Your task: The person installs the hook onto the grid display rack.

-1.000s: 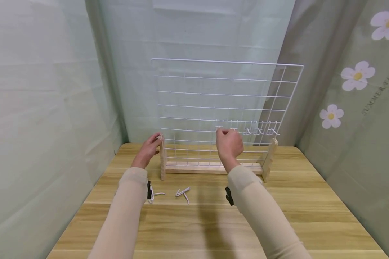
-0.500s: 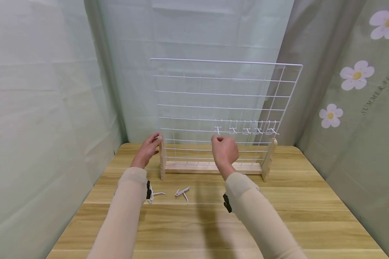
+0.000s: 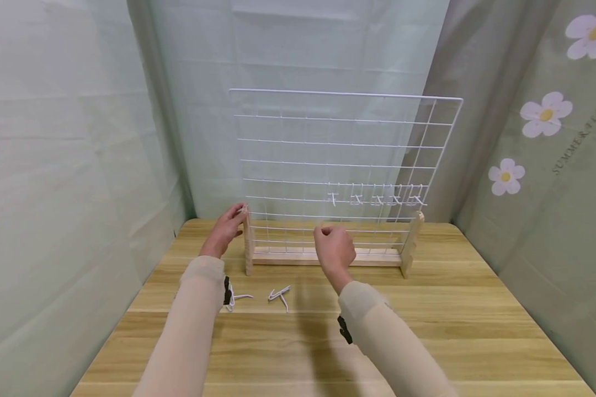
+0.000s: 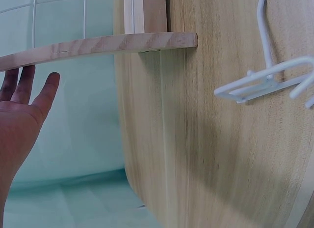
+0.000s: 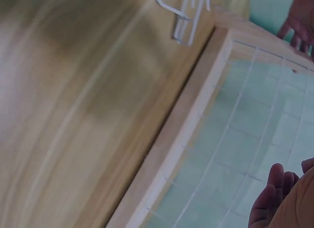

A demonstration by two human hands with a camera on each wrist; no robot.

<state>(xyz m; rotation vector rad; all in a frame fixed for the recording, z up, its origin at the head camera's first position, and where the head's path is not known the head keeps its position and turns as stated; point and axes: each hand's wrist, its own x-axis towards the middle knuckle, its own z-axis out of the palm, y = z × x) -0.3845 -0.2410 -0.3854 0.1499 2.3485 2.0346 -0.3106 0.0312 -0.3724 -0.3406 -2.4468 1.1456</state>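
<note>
A white wire grid panel (image 3: 345, 94) stands upright in a wooden base with a post at each side. My left hand (image 3: 223, 230) rests its fingertips on the left wooden post (image 3: 249, 245); the left wrist view shows those fingers fairly straight against it. My right hand (image 3: 335, 251) hovers in front of the grid's lower part, fingers loosely bent, with nothing seen in it. Above it, several white wire hooks hang in a row on one crossbar, the leftmost hook (image 3: 333, 199) near the middle. Loose on the table lie a white hook (image 3: 280, 295) and another hook (image 3: 232, 300), partly hidden by the left wrist.
The wooden table (image 3: 457, 325) carries the rack near its back edge. Pale green curtains (image 3: 104, 165) enclose the left and back; a flower-printed curtain (image 3: 546, 187) is at the right. The right wooden post (image 3: 412, 245) stands beyond the right hand.
My right hand has come away from the leftmost hanging hook, moving down, slightly left and back towards me. That hook stays on the crossbar. The left hand keeps its place on the post.
</note>
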